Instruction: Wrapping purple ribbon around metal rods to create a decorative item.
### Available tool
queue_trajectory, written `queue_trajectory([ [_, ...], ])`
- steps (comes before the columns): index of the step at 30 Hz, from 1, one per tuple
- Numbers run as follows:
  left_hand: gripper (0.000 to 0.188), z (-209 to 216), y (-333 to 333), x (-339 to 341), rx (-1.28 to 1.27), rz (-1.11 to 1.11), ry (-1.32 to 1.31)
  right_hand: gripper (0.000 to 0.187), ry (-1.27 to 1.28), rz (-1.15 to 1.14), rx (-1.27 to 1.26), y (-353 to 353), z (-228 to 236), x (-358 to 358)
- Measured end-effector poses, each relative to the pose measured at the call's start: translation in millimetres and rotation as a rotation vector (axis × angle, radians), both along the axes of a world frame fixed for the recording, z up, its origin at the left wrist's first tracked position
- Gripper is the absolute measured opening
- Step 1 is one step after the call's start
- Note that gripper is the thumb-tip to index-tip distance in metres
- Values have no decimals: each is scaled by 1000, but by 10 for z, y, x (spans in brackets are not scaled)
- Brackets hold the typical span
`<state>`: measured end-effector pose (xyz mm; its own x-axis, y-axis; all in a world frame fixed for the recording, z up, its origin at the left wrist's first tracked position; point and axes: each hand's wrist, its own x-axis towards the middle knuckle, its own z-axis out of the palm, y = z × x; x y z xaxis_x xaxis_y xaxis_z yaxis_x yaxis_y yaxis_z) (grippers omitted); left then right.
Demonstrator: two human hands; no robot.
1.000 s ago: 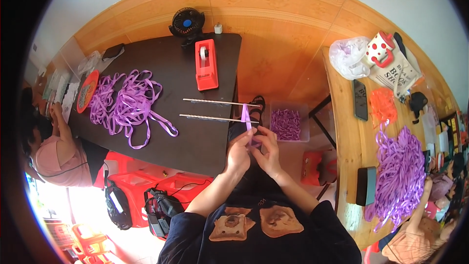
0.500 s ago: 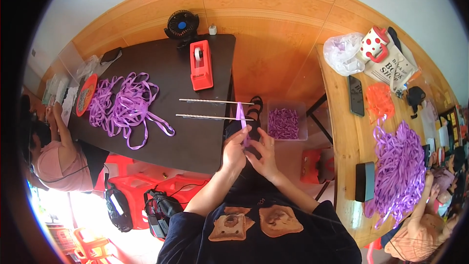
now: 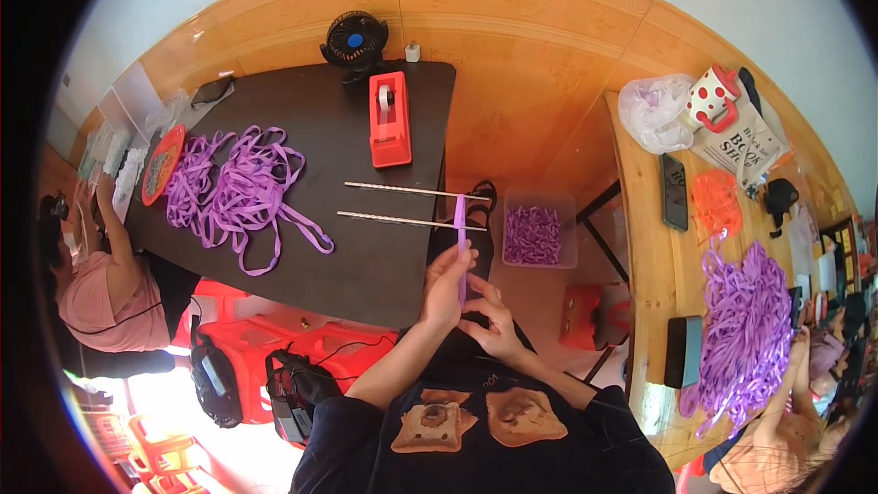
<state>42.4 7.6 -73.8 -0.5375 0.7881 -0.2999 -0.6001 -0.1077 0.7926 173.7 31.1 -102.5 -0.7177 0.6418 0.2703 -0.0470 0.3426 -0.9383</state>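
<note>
Two thin twisted metal rods [image 3: 389,217] jut over the right edge of the dark table. A purple ribbon [image 3: 460,212] loops around their free ends and runs down to my hands. My left hand [image 3: 445,287] is closed on the ribbon just below the nearer rod. Lower and to the right, my right hand [image 3: 495,322] pinches the ribbon's lower part, its fingers bent. Where the ribbon ends is hidden by my fingers.
On the dark table [image 3: 366,265] lie a tangled purple ribbon pile [image 3: 247,187], a red tape dispenser [image 3: 390,119] and a black fan [image 3: 355,41]. A clear bin of purple pieces [image 3: 533,236] stands beyond my hands. The wooden table [image 3: 640,247] holds another ribbon heap [image 3: 745,329]. People sit at both sides.
My right hand has slid down and toward me along the ribbon. My left hand stays by the rods, still gripping. The whole view has shifted slightly.
</note>
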Motion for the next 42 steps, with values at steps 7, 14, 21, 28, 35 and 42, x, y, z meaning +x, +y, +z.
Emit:
queue_trajectory([
  [7,24,11,-397,132,32,-51,29,34,95,155,-208,-25,-39,39],
  [14,14,-190,-437,102,-4,6,65,37,101,162,-171,-10,-68,14],
  [21,13,-270,-460,62,10,-63,131,36,9,114,-29,0,-35,15],
  [28,16,-241,-452,23,-59,-67,241,30,1,-300,181,87,268,-110],
  [35,11,-254,-490,35,-88,-23,202,40,-4,-261,1028,539,554,-405],
  [42,6,-167,-551,38,-118,-20,181,27,106,-163,1325,540,538,-470],
])
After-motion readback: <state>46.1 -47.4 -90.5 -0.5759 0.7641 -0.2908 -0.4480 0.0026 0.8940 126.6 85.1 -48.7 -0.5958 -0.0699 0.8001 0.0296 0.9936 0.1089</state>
